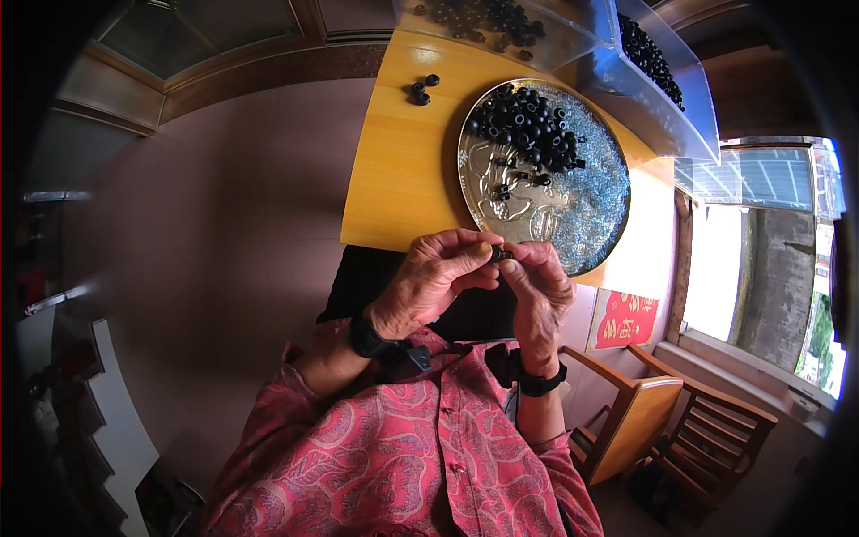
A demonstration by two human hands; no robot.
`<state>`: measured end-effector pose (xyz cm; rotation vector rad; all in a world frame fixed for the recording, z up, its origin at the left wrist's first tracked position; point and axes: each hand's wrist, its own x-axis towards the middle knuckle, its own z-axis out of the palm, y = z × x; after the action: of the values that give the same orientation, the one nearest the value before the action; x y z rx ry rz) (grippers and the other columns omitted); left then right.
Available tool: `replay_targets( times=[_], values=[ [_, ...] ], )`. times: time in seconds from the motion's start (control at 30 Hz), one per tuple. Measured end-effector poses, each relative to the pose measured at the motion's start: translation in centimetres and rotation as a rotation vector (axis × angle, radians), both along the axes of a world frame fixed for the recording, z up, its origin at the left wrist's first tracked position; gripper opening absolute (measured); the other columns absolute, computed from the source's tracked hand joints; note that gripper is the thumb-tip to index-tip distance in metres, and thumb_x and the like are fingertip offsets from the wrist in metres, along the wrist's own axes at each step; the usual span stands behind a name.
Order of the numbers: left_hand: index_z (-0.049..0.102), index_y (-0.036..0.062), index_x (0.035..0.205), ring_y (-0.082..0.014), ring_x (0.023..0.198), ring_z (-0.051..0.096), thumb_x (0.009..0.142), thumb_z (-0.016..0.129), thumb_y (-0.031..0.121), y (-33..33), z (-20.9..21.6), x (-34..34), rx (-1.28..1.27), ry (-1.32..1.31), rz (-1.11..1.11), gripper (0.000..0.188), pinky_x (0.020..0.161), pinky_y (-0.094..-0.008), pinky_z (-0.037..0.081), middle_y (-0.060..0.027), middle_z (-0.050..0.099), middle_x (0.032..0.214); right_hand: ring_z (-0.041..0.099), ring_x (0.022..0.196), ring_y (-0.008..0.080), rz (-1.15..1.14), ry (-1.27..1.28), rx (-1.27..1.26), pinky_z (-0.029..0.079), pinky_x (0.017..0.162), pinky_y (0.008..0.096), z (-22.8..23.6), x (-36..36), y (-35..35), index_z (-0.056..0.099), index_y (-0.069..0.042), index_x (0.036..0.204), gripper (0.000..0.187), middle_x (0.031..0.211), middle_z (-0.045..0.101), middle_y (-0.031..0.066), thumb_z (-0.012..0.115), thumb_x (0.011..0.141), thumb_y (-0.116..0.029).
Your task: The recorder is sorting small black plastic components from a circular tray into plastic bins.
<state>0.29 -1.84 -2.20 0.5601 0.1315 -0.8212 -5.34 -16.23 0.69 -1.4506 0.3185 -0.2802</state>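
Observation:
Near the front edge of the table, my left hand (436, 279) and my right hand (540, 294) meet, each closed in a pinch on a small black ring-like part (499, 255). Fingertips cover much of it. Just beyond them lies a round silver metal tray (480, 183) with an embossed bottom. A heap of small black round parts (530, 125), some showing open holes, fills its far side. Small clear-bluish pieces (595, 192) are spread over its right side. A few black parts (504, 191) sit apart on the bare metal.
The yellow wooden table (385, 174) carries a few loose black parts (420, 92) at its far left. Two clear plastic bins, one at the back (564, 31) and one at the right (702, 125), hold more black parts. Wooden chairs (640, 421) stand at my right, below a window.

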Motion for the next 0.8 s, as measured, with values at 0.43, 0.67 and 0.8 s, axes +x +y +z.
replay_targets(
  times=[0.43,0.67,0.8],
  values=[
    [0.065,-0.0008,0.111,-0.0151,0.077,0.069,0.094,0.062,0.014,0.3,1.2,0.0,0.281,-0.247,0.012,0.023,0.072,-0.0268,0.059,-0.0085,0.069,0.090,0.059,0.079,0.0155,0.020,-0.020,-0.468,0.047,0.069,0.0264,0.0,-0.3,-0.1,0.068,-0.002,0.094,0.020,0.086,0.061,0.0064,0.070,0.076,0.006],
    [0.065,-0.0024,0.110,-0.0160,0.078,0.070,0.094,0.061,0.012,0.6,1.4,0.2,0.376,-0.380,-0.022,0.022,0.074,-0.0265,0.059,-0.0095,0.069,0.092,0.060,0.076,0.0148,0.035,-0.023,-0.561,0.047,0.067,0.0257,1.1,-0.3,0.1,0.069,-0.002,0.096,0.021,0.087,0.062,0.0067,0.071,0.077,0.006],
    [0.065,-0.0024,0.110,-0.0159,0.078,0.070,0.094,0.060,0.011,0.5,1.3,0.1,0.350,-0.356,-0.005,0.021,0.075,-0.0266,0.059,-0.0093,0.069,0.091,0.060,0.075,0.0144,-0.001,-0.043,-0.586,0.047,0.067,0.0248,0.8,-0.7,0.8,0.069,-0.003,0.098,0.023,0.087,0.063,0.0067,0.071,0.078,0.006]
  ],
)
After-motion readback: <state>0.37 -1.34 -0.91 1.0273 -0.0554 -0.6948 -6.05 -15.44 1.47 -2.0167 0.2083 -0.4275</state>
